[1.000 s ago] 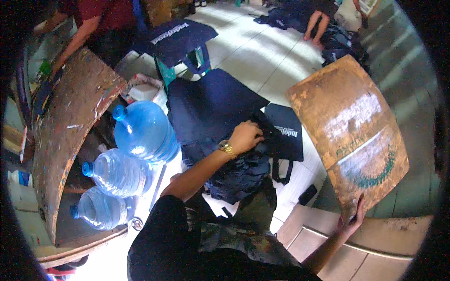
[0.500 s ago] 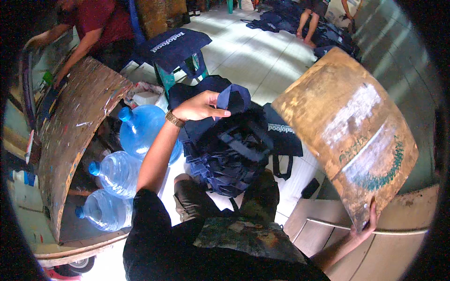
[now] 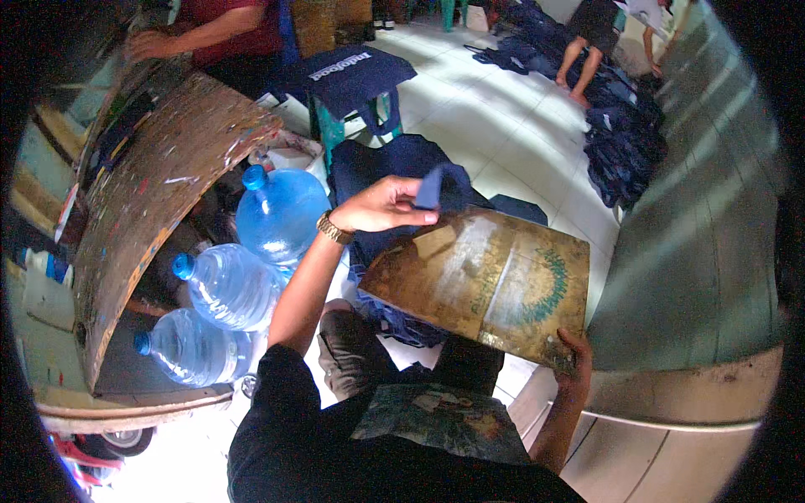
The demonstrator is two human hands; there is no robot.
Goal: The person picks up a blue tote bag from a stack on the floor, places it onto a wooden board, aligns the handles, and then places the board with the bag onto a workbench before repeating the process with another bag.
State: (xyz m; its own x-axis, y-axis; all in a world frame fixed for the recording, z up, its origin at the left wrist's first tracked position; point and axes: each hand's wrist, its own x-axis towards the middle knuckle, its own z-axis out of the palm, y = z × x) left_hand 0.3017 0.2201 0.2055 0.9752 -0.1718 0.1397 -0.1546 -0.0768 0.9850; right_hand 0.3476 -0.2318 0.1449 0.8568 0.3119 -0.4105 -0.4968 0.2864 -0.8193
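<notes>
My left hand [image 3: 379, 206], with a gold watch on its wrist, pinches a navy cloth bag's strap [image 3: 446, 180] between thumb and fingers. The bag's dark body [image 3: 377, 161] spreads just beyond that hand. In my right hand [image 3: 575, 356] is the near right corner of a worn wooden board [image 3: 432, 281] with white smears and green marks. The board tilts across my lap over the heap of navy bags [image 3: 402, 325] and hides most of it. Its far edge is close to my left fingertips; whether it has entered the bag I cannot tell.
Several large blue water jugs [image 3: 281, 214] stand at my left beside a paint-flecked wooden table [image 3: 159, 201]. A navy bag [image 3: 356, 80] lies on a green stool [image 3: 331, 134]. A co-worker in maroon [image 3: 243, 38] is behind the table. Another person bends over dark bags [image 3: 620, 142] on the floor.
My right hand has swung the board left and down, from raised at my right to over the heap. My left hand still holds the strap, and the whole view has shifted slightly.
</notes>
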